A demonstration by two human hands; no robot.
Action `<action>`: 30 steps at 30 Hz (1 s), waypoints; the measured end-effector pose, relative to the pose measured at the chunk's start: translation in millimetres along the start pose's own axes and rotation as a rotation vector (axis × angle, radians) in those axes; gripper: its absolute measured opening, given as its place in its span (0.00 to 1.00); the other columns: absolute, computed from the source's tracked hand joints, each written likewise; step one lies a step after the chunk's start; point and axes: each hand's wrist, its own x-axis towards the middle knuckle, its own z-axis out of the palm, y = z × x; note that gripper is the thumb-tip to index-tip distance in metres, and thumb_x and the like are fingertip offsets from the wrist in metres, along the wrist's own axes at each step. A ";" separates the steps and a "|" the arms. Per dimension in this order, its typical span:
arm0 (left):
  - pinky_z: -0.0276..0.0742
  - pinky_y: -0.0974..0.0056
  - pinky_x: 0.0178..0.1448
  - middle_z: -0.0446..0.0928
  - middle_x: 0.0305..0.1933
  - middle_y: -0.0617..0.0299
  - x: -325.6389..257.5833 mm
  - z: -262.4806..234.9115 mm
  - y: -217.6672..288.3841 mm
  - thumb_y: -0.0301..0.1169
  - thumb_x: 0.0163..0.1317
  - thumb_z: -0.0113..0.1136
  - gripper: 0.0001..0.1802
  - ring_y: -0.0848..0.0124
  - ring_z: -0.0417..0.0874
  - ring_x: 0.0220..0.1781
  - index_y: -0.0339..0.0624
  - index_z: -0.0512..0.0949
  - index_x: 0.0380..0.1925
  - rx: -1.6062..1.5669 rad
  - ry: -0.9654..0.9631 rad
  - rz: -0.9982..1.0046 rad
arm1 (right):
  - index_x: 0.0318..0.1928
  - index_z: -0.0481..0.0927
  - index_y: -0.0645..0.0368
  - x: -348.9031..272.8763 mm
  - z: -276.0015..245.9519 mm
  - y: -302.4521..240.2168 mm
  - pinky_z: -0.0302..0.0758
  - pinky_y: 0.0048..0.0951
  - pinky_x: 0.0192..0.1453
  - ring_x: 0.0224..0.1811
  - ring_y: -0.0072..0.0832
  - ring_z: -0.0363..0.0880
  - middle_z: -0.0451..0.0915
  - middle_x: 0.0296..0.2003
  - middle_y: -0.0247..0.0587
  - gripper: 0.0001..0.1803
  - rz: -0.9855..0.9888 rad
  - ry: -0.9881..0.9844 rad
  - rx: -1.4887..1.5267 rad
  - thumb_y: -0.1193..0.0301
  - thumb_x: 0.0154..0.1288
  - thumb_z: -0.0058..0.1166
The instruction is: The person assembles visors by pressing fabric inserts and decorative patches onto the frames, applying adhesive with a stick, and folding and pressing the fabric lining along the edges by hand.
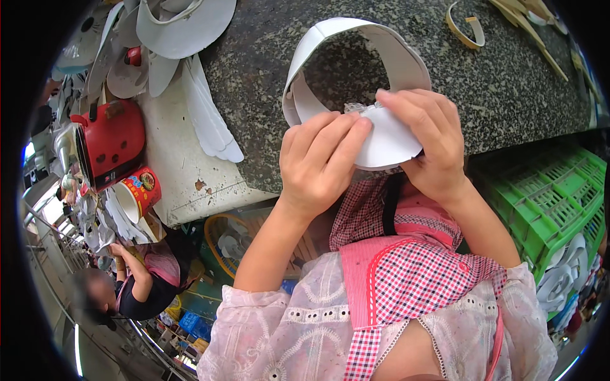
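Note:
Between my two hands is a white sun visor [330,28], its band forming a tall loop that stands over the speckled stone tabletop [254,70]. A smooth white flap [386,136] of it faces me, at the table's front edge. My left hand [324,159] is closed on the left side of this flap, fingertips pressed along its upper edge. On the right side, my right hand [432,136] grips it with the fingers on top and the thumb beneath. A crumpled clear bit [359,107] shows between my fingertips; what it is I cannot make out.
White visors [184,32] and stacked white pieces [206,114] lie at the left, by a red boxy device [113,143] and a red paper tub [141,193]. A curled strip [467,28] lies far right. Green crates [546,203] stand below right. Another person [136,279] works at lower left.

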 end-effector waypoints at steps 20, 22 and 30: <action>0.54 0.63 0.36 0.77 0.34 0.67 -4.2 -6.7 0.4 0.29 0.42 0.57 0.07 0.74 0.77 0.35 0.45 0.74 0.25 0.091 -0.069 0.201 | 0.35 0.83 0.50 -14.3 2.4 -3.2 0.48 0.56 0.65 0.41 0.27 0.78 0.78 0.36 0.27 0.12 -0.209 -0.025 -0.326 0.68 0.51 0.49; 0.53 0.62 0.35 0.76 0.31 0.69 -4.0 -6.2 0.7 0.31 0.43 0.56 0.05 0.76 0.76 0.35 0.48 0.73 0.22 0.105 -0.048 0.225 | 0.35 0.83 0.50 -15.1 1.8 -2.5 0.48 0.57 0.65 0.41 0.27 0.78 0.78 0.36 0.27 0.12 -0.219 -0.028 -0.339 0.67 0.51 0.49; 0.51 0.57 0.57 0.77 0.49 0.69 -27.6 -33.1 1.3 0.35 0.52 0.58 0.17 0.77 0.77 0.50 0.49 0.78 0.44 0.182 -0.359 0.110 | 0.45 0.81 0.44 -23.7 -19.6 -8.6 0.39 0.57 0.67 0.54 0.27 0.74 0.78 0.47 0.26 0.17 -0.107 -0.282 -0.315 0.59 0.55 0.50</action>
